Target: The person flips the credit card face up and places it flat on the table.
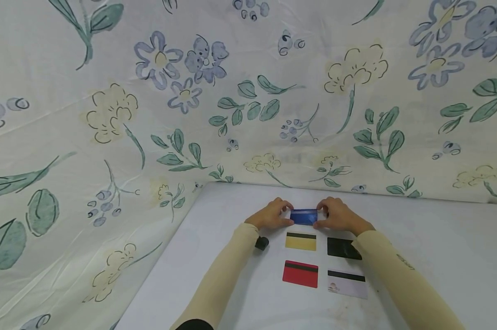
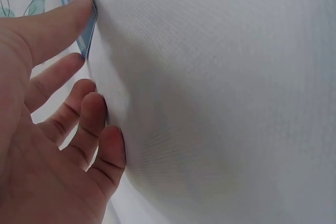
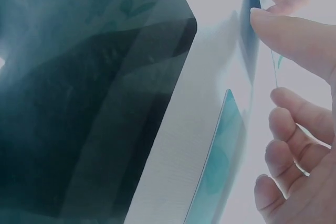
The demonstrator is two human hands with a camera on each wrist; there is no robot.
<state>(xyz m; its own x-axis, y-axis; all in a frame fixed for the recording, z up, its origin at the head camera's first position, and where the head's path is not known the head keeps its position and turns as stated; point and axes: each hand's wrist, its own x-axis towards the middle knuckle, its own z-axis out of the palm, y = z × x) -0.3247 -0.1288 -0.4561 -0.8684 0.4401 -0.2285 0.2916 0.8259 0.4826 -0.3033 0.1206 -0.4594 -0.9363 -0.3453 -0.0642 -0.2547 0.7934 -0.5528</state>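
Observation:
A blue plastic card point(image 1: 304, 217) with a lighter stripe is held by both hands near the far edge of the white table. My left hand point(image 1: 273, 214) pinches its left side between thumb and index finger; in the left wrist view, the other fingertips touch the tabletop. The right side is pinched by my right hand point(image 1: 337, 215), its remaining fingers loosely bent in the right wrist view. Just in front lie a yellow card point(image 1: 300, 241) and a black card point(image 1: 340, 248), the latter partly covered by the right sleeve. The black card point(image 3: 94, 103) looms large in the right wrist view.
Closer to me lie a red card point(image 1: 300, 274) and a white card point(image 1: 347, 283), both with dark stripes. The white table point(image 1: 446, 256) meets a floral cloth point(image 1: 248, 91) behind and at left. A small black object point(image 1: 262, 243) is at the left wrist.

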